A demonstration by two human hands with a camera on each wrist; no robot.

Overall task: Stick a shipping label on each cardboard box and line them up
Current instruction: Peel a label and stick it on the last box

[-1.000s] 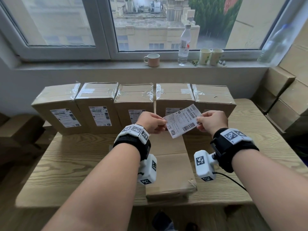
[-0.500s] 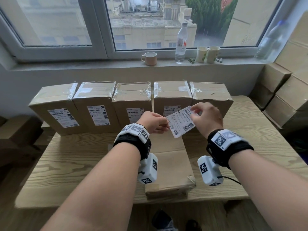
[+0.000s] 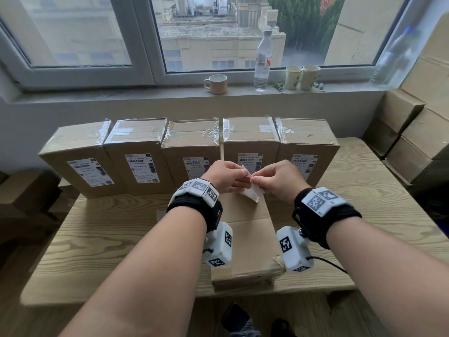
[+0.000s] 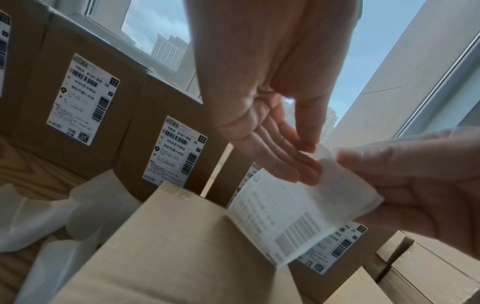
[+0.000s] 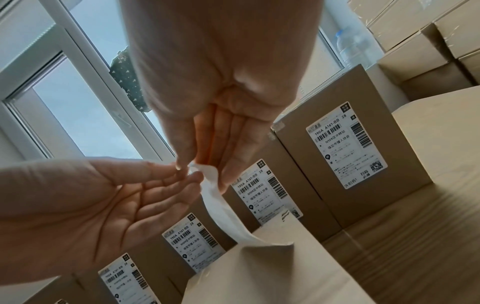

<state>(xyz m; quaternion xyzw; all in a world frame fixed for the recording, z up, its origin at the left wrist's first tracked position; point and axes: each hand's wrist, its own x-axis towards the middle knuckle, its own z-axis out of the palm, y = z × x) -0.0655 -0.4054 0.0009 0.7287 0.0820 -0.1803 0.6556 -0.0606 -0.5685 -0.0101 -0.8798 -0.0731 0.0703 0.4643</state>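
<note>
A white shipping label (image 3: 252, 194) hangs over an unlabelled cardboard box (image 3: 247, 242) that lies flat on the wooden table (image 3: 97, 239). My left hand (image 3: 239, 177) and right hand (image 3: 258, 180) meet at the label's upper edge, and each pinches it. In the left wrist view the label (image 4: 293, 216) shows its printed side, between my left hand (image 4: 298, 160) and right hand (image 4: 415, 185). In the right wrist view my right hand (image 5: 205, 166) pinches the curled top of the label (image 5: 221, 205). Several labelled boxes (image 3: 136, 164) stand in a row behind.
More cardboard boxes (image 3: 413, 142) are stacked at the right. On the window sill stand a mug (image 3: 216, 84), a water bottle (image 3: 262, 62) and two paper cups (image 3: 301, 77). Loose white backing sheets (image 4: 64, 209) lie on the table to the left of the flat box.
My hands have come close together at the label's top edge. The label, held flat and facing me before, now hangs down nearly edge-on with its print turned away.
</note>
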